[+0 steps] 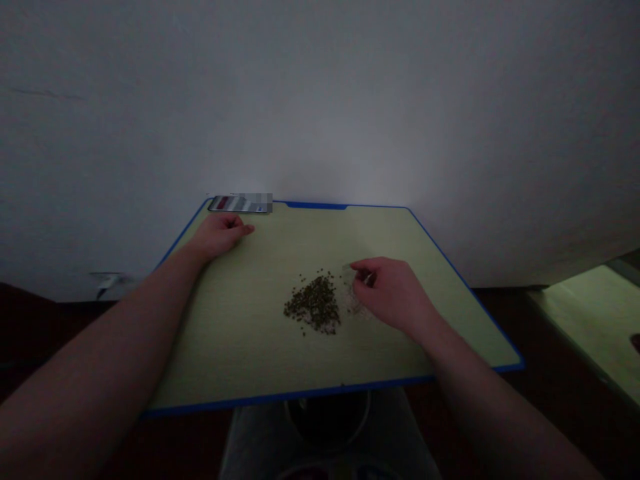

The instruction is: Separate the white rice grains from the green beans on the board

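A heap of small dark greenish-brown grains (315, 303), perhaps beans or seeds, lies in the middle of the table board. Paler small grains (354, 305) are spread just to its right, partly hidden under my right hand (387, 287). The fingers of that hand are curled, with thumb and forefinger close together at the pale grains; what is between them, if anything, is too small to make out. Farther back on the left, my left hand (220, 235) rests on the board, loosely closed, with nothing visible in it. A phone (237, 204) lies just beyond it.
The pale yellow table board (250, 353) has a blue rim and stands against a grey wall (320, 100). Below the near edge, a dark round container (327, 420) sits between the legs. A wall socket with a plug (106, 283) is at the left.
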Demonstrator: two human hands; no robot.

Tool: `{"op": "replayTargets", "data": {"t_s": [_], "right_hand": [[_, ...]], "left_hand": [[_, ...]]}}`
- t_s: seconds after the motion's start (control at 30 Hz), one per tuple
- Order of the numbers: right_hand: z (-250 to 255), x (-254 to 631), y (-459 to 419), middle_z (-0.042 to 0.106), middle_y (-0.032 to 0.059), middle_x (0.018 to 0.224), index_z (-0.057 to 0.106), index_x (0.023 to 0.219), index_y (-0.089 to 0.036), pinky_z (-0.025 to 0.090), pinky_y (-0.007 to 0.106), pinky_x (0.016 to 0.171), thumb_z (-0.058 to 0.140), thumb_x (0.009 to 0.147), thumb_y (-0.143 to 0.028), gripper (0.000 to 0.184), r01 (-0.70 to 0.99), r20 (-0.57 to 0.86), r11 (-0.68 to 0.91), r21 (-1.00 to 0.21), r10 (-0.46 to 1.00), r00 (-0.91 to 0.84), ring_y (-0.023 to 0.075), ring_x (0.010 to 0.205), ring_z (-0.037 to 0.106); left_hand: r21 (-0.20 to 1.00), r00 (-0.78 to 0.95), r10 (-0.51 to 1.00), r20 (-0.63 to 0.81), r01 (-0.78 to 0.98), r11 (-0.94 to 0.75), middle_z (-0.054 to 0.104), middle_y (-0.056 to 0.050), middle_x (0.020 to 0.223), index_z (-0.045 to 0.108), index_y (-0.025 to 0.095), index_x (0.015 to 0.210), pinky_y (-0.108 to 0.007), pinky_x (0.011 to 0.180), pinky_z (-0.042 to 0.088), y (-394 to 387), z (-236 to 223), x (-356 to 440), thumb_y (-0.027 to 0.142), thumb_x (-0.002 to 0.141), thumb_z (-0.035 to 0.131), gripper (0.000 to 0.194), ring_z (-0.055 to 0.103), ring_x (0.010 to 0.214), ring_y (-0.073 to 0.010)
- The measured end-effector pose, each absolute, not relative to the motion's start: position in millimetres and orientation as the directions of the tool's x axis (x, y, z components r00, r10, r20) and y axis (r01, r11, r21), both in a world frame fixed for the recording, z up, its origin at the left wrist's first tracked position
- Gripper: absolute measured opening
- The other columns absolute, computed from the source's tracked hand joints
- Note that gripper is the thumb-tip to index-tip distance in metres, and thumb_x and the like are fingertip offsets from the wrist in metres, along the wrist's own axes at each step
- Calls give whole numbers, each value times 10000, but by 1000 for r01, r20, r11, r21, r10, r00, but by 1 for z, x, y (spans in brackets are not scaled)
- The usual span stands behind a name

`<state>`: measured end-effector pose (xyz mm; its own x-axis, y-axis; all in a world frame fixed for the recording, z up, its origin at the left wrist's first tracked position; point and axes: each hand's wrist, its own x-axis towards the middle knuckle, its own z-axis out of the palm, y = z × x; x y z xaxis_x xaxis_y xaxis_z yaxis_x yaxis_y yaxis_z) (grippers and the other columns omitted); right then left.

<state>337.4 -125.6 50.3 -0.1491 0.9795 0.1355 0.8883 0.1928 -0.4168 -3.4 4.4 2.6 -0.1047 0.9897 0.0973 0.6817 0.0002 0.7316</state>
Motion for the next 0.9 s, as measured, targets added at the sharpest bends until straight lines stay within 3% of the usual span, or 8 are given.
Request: {"op": "replayTargets", "data": {"t_s": [0.17, 0.6, 0.77, 0.9], "right_hand": [[57, 364, -108, 801, 57, 807, 841, 1085, -173, 566, 331, 751, 681, 803, -152, 325, 877, 144, 97, -470, 989, -32, 200, 694, 722], [43, 366, -110, 800, 63, 798, 845, 1051, -170, 578, 336, 732, 683, 786, -155, 311, 862, 84, 106, -495, 994, -74, 208, 696, 728], [44, 392, -97, 782, 64, 785, 818, 1106, -152, 572, 349, 681, 650, 833, -166, 320, 854, 107, 71, -515, 994, -18, 203, 641, 707], [41, 411, -73, 787, 80, 880, 739, 1258, -131, 566, 336, 652, 662, 868, -170, 400, 827, 140, 88, -555, 990, -12, 183, 615, 696]], "left_hand": [[724, -96, 991, 92, 690, 0, 442, 14, 551, 489, 214, 573, -283, 531, 309, 3, 5, -3, 461, 726, 677, 346, 383, 544, -127], [733, -109, 990, 85, 680, 12, 458, 4, 551, 510, 218, 575, -297, 530, 306, 3, 6, -1, 460, 705, 698, 333, 397, 543, -140], [740, -108, 989, 99, 672, -1, 454, 8, 545, 513, 219, 573, -293, 522, 302, 4, 5, -2, 464, 706, 693, 333, 392, 534, -136], [740, -108, 990, 89, 673, 7, 459, 11, 537, 505, 220, 567, -292, 521, 306, 3, 5, -2, 471, 705, 688, 340, 388, 526, -132]]}}
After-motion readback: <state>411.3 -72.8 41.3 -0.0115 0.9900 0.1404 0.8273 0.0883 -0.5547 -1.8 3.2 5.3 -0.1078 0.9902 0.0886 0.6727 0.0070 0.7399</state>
